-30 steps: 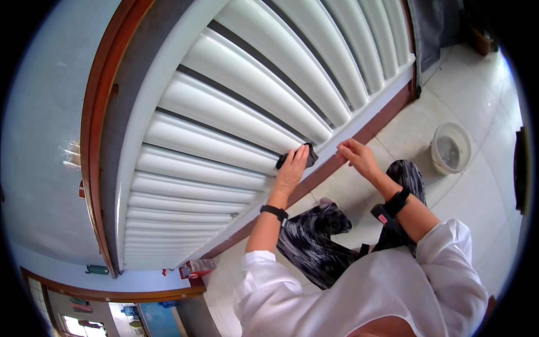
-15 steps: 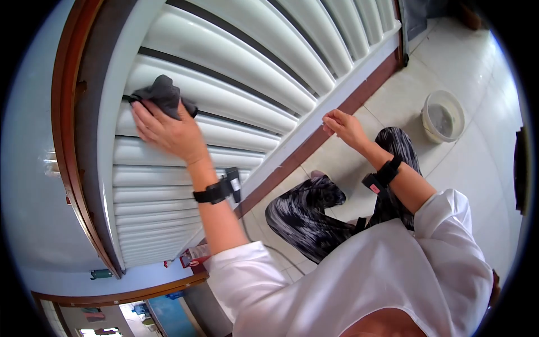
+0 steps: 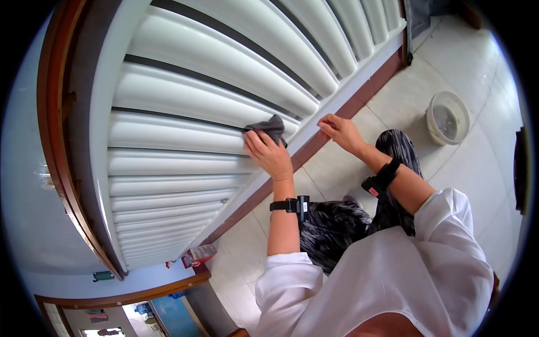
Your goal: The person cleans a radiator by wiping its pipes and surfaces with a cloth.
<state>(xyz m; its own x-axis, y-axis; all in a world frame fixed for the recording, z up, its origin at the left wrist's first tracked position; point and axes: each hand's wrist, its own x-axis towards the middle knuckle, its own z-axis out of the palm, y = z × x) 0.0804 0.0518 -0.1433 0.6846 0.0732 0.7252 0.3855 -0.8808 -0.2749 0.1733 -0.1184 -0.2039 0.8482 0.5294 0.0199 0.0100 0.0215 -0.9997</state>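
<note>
A dark grey cloth (image 3: 270, 129) is bunched under the fingers of my left hand (image 3: 271, 156). My left hand presses it against the rounded bars of a white radiator-like panel (image 3: 185, 130), near the bars' lower end. Over the pale floor, just off the panel's lower rail (image 3: 312, 124), my right hand (image 3: 343, 133) is held with its fingers curled in. Nothing shows in that hand. A black strap with a small box is on each of my wrists.
A whitish bucket (image 3: 447, 118) stands on the tiled floor (image 3: 477, 67) to the right. My legs in patterned trousers (image 3: 337, 227) are bent below my hands. A brown wooden frame (image 3: 51, 129) edges the panel's far side. A red object (image 3: 196, 256) lies near its lower left corner.
My left hand has slid the cloth along the bars from the panel's far side to near its lower rail, rightward and down. My right hand has barely moved.
</note>
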